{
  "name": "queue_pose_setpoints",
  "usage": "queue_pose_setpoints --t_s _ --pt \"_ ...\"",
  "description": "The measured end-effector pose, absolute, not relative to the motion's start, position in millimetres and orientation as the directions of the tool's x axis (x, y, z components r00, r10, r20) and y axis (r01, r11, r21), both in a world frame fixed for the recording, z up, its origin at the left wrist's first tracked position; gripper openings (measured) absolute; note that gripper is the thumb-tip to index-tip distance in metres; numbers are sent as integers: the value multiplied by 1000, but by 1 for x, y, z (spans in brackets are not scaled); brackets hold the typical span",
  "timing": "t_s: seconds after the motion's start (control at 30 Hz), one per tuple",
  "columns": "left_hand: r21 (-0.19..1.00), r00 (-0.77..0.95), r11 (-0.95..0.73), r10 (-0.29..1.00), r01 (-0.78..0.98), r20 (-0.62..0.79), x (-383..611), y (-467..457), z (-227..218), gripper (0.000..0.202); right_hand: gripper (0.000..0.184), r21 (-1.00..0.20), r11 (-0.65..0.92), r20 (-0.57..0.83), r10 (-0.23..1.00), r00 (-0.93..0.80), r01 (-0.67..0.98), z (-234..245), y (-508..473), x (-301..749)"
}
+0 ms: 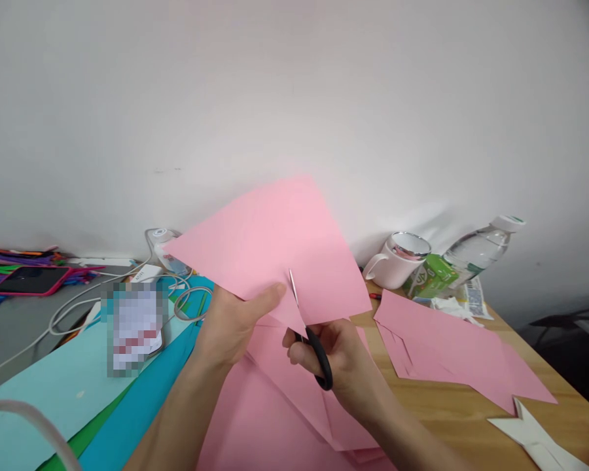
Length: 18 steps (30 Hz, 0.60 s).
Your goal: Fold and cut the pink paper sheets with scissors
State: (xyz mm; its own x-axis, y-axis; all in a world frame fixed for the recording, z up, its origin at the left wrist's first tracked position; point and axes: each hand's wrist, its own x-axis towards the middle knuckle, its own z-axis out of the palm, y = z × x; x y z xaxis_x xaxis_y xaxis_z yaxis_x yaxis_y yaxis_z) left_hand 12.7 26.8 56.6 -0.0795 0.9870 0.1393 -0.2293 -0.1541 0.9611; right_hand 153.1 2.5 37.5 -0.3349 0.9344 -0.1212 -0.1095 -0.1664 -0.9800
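Observation:
A sheet of pink paper (pixel 275 229) is held up in front of me, its far corner pointing toward the wall. My left hand (pixel 240 320) grips its near left edge, thumb on top and the other fingers hidden underneath. In my right hand (pixel 334 353) is a pair of scissors (pixel 319 356) with black handles. One blade lies over the paper along a slit running in from the near edge, close to my left thumb. More pink sheets (pixel 260 412) lie below my hands.
Cut pink pieces (pixel 451 340) and a white paper shape (pixel 535 435) lie on the wooden table (pixel 422 405) at right. Behind them stand a white mug (pixel 397 261), a green box (pixel 432 275) and a tilted water bottle (pixel 481 252). Blue sheets (pixel 44 405), cables and phones occupy the left.

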Motion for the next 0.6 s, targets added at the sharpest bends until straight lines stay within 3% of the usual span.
queue_pose_setpoints --t_s 0.2,0.4,0.6 --pt "961 -48 -151 988 -234 144 12 24 58 38 16 -982 -169 -134 937 -323 -85 39 3 152" --pt "959 -61 -156 987 -238 146 15 27 60 60 14 -983 -172 -144 938 -316 -63 37 3 152" --pt "959 -73 -157 987 -235 144 13 27 59 69 15 -986 -160 -137 945 -297 -54 37 3 152"
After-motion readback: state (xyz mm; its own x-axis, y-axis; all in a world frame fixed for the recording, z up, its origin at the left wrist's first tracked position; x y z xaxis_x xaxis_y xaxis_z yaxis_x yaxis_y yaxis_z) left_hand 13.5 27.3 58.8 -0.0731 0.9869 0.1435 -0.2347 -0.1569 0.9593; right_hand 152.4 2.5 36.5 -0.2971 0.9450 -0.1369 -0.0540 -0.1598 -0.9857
